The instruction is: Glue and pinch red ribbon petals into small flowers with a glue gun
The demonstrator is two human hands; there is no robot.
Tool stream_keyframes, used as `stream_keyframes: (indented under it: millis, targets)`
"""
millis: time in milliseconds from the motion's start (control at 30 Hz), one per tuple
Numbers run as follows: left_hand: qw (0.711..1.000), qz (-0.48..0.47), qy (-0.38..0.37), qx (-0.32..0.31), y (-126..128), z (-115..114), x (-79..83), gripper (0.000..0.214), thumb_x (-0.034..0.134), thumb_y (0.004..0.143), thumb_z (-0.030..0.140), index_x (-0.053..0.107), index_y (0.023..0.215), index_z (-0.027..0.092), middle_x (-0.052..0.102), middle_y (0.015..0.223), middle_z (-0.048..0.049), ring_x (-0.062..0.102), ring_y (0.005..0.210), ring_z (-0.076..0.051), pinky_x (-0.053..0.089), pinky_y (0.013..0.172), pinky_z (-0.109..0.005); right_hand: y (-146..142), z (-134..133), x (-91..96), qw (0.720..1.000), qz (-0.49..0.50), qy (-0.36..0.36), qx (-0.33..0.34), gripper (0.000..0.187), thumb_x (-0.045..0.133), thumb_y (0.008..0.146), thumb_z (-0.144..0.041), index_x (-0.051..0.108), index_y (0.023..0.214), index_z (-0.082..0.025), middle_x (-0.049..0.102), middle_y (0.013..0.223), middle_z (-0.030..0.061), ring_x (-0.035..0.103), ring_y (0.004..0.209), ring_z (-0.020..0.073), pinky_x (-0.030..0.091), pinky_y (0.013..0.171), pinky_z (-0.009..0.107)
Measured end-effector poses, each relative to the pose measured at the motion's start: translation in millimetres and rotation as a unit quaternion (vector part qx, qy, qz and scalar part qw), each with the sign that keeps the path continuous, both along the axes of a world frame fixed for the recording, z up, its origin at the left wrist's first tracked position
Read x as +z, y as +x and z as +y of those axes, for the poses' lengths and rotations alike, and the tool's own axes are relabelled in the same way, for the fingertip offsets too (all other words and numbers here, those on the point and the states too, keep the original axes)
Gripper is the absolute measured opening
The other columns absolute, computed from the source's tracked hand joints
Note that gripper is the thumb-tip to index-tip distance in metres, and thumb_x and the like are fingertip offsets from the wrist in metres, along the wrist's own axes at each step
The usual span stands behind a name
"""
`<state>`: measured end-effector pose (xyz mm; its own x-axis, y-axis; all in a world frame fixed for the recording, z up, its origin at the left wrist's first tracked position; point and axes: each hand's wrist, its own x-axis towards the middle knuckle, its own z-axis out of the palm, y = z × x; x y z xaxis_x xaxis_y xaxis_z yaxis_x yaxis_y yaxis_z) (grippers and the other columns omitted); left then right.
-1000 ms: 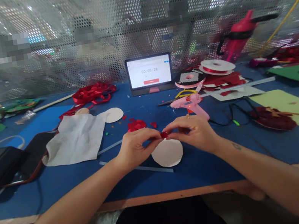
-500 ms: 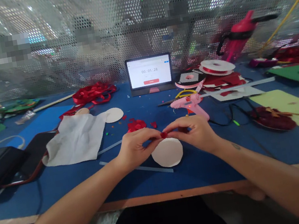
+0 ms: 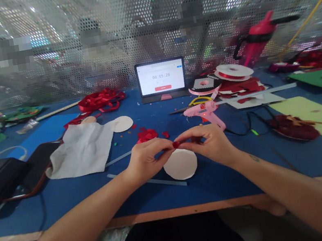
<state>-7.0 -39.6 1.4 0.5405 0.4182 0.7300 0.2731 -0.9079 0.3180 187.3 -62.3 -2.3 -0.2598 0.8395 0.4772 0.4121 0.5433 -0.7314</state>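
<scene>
While over white disc point(image 3: 182, 166), left hand point(image 3: 145, 157), right hand point(image 3: 212, 143) pinched on red scrap point(image 3: 176, 144).

Red ribbon piece point(image 3: 176, 144) between both hands

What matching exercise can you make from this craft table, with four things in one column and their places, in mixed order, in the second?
Things:
1. pink hot glue gun
2. tablet
3. white paper disc
4. red ribbon piece

Places:
A. pinched between the left hand and the right hand
B. lying on the blue table, behind the right hand
C. standing at the back, timer on its screen
D. flat on the table, just under both hands

Pairs: 1-B, 2-C, 3-D, 4-A
</scene>
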Motion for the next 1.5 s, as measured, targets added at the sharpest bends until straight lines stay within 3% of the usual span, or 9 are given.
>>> stream_keyframes:
  millis: [533, 733, 967, 1100, 1233, 1500]
  targets:
    - [0.999, -0.017, -0.045, 0.016, -0.5, -0.2, -0.5, 0.002, 0.061, 0.076, 0.014, 0.062, 0.076, 0.016, 0.069, 0.074, -0.0022, 0.064, 0.067, -0.01, 0.051, 0.064, -0.018, -1.8, -1.7, -1.0, 0.999, 0.018, 0.039, -0.033, 0.01, 0.064, 0.077, -0.025, 0.073, 0.079, -0.02, 0.072, 0.076, 0.0021, 0.066, 0.066, 0.0152, 0.049, 0.058, 0.024]
    - [0.999, -0.02, -0.046, 0.011, 0.3, -0.6, -0.6, 0.003, 0.062, 0.075, 0.013, 0.062, 0.076, 0.016, 0.069, 0.074, -0.0022, 0.064, 0.068, -0.011, 0.051, 0.065, -0.018, -3.2, -2.5, 0.9, 0.999, 0.023, 0.03, -0.035, 0.01, 0.063, 0.077, -0.026, 0.072, 0.078, -0.021, 0.072, 0.073, 0.0014, 0.064, 0.061, 0.0136, 0.048, 0.054, 0.023]
    - [0.997, -0.036, -0.046, 0.044, -0.4, -0.8, -0.4, 0.004, 0.061, 0.076, 0.014, 0.064, 0.075, 0.017, 0.069, 0.073, -0.0016, 0.064, 0.067, -0.011, 0.051, 0.064, -0.019, -1.5, -0.3, -2.9, 0.999, 0.025, 0.008, -0.022, 0.019, 0.064, 0.076, -0.029, 0.07, 0.092, -0.02, 0.072, 0.08, 0.0027, 0.06, 0.056, 0.0117, 0.047, 0.051, 0.022]
    - [0.997, -0.039, -0.042, 0.054, -0.5, 0.0, -0.9, 0.003, 0.061, 0.075, 0.014, 0.064, 0.075, 0.017, 0.069, 0.072, -0.0017, 0.065, 0.066, -0.011, 0.052, 0.063, -0.019, -0.9, -0.9, -3.0, 0.997, 0.0, 0.058, -0.044, 0.018, 0.065, 0.076, -0.03, 0.069, 0.09, -0.021, 0.071, 0.079, 0.0018, 0.054, 0.049, 0.0085, 0.046, 0.05, 0.021]
    - [0.998, -0.036, -0.04, 0.038, 0.0, -0.2, -0.7, 0.004, 0.062, 0.074, 0.012, 0.064, 0.075, 0.016, 0.07, 0.073, -0.0023, 0.065, 0.067, -0.011, 0.052, 0.063, -0.018, -0.7, -1.6, -0.9, 0.993, -0.014, 0.104, -0.047, 0.008, 0.064, 0.077, -0.026, 0.069, 0.079, -0.02, 0.07, 0.076, 0.0022, 0.057, 0.054, 0.0104, 0.046, 0.052, 0.022]
    - [0.998, -0.03, -0.059, 0.021, 0.6, -1.8, 0.2, 0.004, 0.06, 0.076, 0.015, 0.063, 0.075, 0.016, 0.07, 0.075, -0.0033, 0.066, 0.068, -0.012, 0.053, 0.064, -0.019, -0.6, -2.5, -0.2, 0.992, -0.018, 0.125, -0.02, 0.01, 0.06, 0.081, -0.024, 0.067, 0.077, -0.019, 0.071, 0.076, 0.0023, 0.061, 0.059, 0.0118, 0.048, 0.054, 0.023]
